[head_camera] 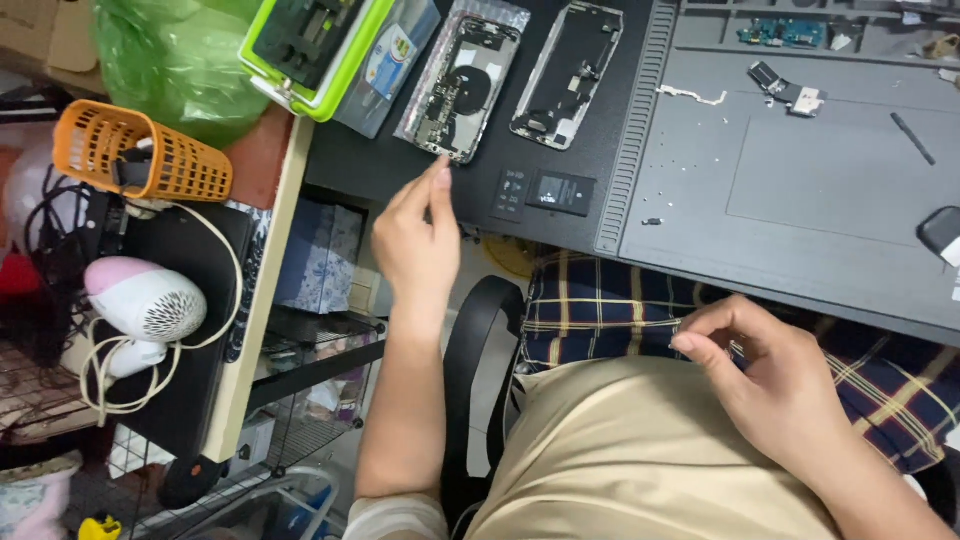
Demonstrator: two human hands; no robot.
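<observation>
Silver-edged, the nearer opened phone shell [461, 85] lies on the black desk [400, 165], just off our left hand [418, 245], whose grip is pinched together, fingertips touching its lower corner. We count two shells; the second [567, 75] lies beside it. Both run lengthwise away from us, tilted rightward. Our right hand [775, 385] hovers over our lap, thumb and forefinger nearly closed on something too small to tell.

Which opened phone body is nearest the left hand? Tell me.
The left-most one, on a clear bag; the left hand's fingertips reach its lower corner. The other body lies farther right.
</observation>
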